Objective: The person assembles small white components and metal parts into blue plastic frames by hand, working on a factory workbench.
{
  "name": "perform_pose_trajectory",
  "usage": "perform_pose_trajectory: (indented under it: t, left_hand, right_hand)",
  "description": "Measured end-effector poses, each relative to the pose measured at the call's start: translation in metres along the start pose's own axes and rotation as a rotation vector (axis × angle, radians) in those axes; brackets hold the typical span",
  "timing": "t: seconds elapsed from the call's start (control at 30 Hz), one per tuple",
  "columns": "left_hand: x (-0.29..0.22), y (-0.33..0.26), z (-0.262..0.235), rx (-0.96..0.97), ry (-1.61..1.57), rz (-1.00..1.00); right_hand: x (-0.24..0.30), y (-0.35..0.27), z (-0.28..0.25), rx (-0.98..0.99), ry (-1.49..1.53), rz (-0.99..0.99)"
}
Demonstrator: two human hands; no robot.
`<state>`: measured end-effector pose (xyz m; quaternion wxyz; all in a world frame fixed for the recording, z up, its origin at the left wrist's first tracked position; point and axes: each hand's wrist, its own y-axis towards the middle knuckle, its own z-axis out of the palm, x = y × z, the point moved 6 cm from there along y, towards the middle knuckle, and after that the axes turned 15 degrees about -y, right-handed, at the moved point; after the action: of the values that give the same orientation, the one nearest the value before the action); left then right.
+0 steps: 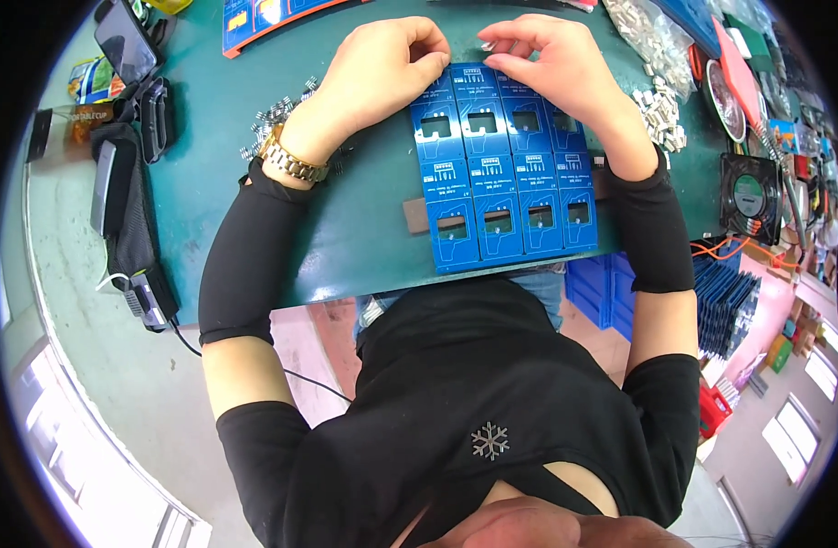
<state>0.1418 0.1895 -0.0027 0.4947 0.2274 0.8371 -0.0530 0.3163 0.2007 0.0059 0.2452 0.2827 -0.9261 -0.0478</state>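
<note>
My panel (509, 153) lies over a bar (416, 217) on the worktop (364, 237), right before me. Left hand (382, 68) at its far-left corner, right hand (561, 68) above its far-right part. Pin parts (265, 128) left; loose pieces (661, 114) right, bag (652, 41) behind those.

Green tabletop (364, 237): sm. metal pcs (275, 114) L of L hand (392, 68); pale blocky pcs (659, 117) R of R hand (551, 68); blue panel (506, 142) bodyward of both, w/ brown bar (416, 216) partly under.
</note>
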Motion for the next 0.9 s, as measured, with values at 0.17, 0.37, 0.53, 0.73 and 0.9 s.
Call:
perform_pose_trajectory:
  t: [0.17,0.37,0.53,0.73,0.9]
  left_hand:
    - [0.001,-0.001,0.001,0.0,-0.064,-0.029]
    - [0.002,-0.001,0.001,-0.024,-0.081,-0.019]
    - [-0.003,0.001,0.001,-0.047,0.04,-0.002]
    - [0.0,0.001,0.001,-0.058,0.045,-0.03]
    - [-0.001,0.001,0.002,-0.059,0.037,-0.021]
  right_hand:
    - [0.015,0.0,-0.003,-0.055,0.0,-0.173]
    - [0.011,0.004,0.011,0.077,0.071,0.056]
    - [0.012,0.006,0.011,0.036,0.0,-0.073]
    - [0.018,0.008,0.014,0.04,-0.087,-0.142]
    - [0.018,0.008,0.013,0.047,-0.063,-0.178]
